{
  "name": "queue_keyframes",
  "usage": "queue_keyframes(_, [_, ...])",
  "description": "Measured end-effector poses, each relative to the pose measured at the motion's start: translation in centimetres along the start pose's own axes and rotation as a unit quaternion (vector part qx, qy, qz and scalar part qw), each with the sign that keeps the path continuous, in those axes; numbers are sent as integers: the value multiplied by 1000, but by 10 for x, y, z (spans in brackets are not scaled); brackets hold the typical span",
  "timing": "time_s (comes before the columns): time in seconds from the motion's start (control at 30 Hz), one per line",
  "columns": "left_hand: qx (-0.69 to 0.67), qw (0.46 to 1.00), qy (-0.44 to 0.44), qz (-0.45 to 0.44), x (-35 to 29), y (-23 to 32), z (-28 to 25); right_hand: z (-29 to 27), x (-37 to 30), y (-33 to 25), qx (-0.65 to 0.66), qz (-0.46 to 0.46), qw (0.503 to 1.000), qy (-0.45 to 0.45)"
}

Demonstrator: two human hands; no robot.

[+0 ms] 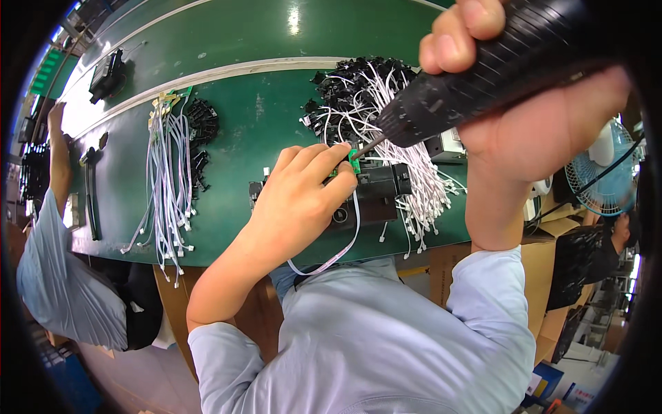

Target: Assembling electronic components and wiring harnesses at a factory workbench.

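A black electric screwdriver (441,103) slants down to the left, with my right hand (524,131) wrapped round its body. The bit meets, or nearly meets, a small green circuit board (354,161) on a black plastic assembly (376,190). My left hand (303,183) lies over the assembly's left part, thumb and fingertips closed in at the board's edge. A thin white cable (350,241) hangs from the assembly and loops toward my lap. Whatever sits under the left palm is hidden.
Right of the assembly, white connector cables (420,200) spread below a heap of black plastic parts (358,83). Another cable bundle (165,152) and black parts (201,121) lie left. A co-worker's arm (58,159) reaches over the green table (238,138). A blue fan (603,172) stands right.
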State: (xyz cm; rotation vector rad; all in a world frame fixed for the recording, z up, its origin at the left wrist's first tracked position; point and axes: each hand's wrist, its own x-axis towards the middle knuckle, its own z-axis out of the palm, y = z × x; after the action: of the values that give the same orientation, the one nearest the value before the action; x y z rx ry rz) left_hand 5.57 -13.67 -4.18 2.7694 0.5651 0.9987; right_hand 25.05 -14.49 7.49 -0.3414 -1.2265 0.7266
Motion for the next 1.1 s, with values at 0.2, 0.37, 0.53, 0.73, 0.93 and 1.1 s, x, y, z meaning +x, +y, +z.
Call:
queue_keyframes(0.2, [5,1000,2,1,-1,-1,1,-3,1,6,6,8,1000,-1])
queue_keyframes(0.37, [-8,1000,11,-15,3,2,-2,-8,4,1,9,3,1000,3])
queue_keyframes(0.53, [-3,1000,6,-17,3,3,-3,-10,6,-1,10,-1,1000,4])
queue_keyframes(0.73, [1,1000,10,-13,2,2,-1,-11,7,-2,15,-4,1000,2])
queue_keyframes(0.93, [0,1000,10,-14,2,3,-1,-10,8,-1,18,-1,1000,1])
queue_keyframes(1.1, [-1,1000,11,-17,2,3,-3,-7,7,2,20,5,1000,-5])
